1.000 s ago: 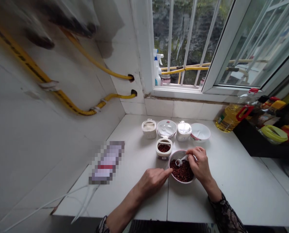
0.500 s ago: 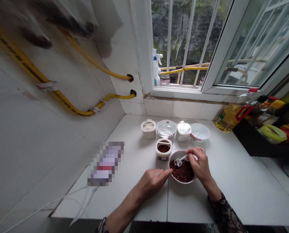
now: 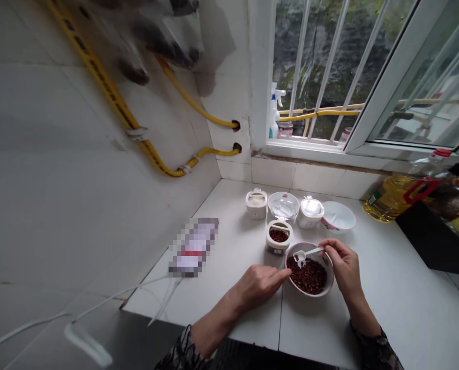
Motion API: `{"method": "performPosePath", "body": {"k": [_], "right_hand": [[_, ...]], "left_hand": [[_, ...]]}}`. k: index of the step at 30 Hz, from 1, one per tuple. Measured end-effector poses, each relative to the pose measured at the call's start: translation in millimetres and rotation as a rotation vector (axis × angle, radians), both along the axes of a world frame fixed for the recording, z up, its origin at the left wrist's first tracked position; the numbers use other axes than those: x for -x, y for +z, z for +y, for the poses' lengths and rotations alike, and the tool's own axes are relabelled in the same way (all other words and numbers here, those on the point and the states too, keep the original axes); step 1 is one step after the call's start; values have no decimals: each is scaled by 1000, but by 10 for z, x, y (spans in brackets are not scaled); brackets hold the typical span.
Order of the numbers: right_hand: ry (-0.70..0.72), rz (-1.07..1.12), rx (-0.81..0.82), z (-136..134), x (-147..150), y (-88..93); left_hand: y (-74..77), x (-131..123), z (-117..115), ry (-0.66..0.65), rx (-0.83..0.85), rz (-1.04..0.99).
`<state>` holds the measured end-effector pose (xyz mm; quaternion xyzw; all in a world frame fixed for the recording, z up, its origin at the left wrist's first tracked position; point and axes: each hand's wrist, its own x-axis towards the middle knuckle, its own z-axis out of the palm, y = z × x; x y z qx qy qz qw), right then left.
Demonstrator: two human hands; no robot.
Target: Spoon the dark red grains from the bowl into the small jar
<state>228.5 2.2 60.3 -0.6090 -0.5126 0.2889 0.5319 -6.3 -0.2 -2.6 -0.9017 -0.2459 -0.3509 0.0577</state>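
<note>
Pink bowl (image 3: 328,288) of dark red peppercorn-like bits sits on the white counter (image 3: 387,298), near the front edge, and serves as the anchor for everything else. Just behind the bowl and slightly to its left stands a small white jar (image 3: 278,237), lid flipped open, holding the same red bits. Further behind the bowl runs a row of three lidded white containers (image 3: 283,206) and an empty white dish (image 3: 339,217). The left hand (image 3: 261,284) rests on the counter at the bowl's left rim, fingers loosely curled, fingertips touching the rim. The right hand (image 3: 344,264) hovers over the bowl's right side, pinching the handle of a small white spoon (image 3: 305,254) whose scoop points left above the contents. Well to the right of the bowl lies an oil bottle (image 3: 401,189) under the window.
</note>
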Motion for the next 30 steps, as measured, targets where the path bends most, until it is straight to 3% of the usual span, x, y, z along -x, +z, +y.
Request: {"method": "performPosePath", "body": {"k": [3,8,13,15,22,30], "right_hand": [[-25,-12,-77,-13,66,137],[-30,-308,-433,14,242,312],[214,-726,-685,90,377,335],[212,-757,-724,91,348,337],[77,-814,-620,16,-5,206],[171,-785,-400,20,66,-51]], "left_hand": [[42,0,-6,-12,-2,-7],[23,-5,-1,-5,-1,-30],[-8,-9,-1,2,-8,-34],[-4,-5,-4,1,-10,-30],[-31,8,4,-9,-14,-18],[-20,28,8,-22,-4,9]]}}
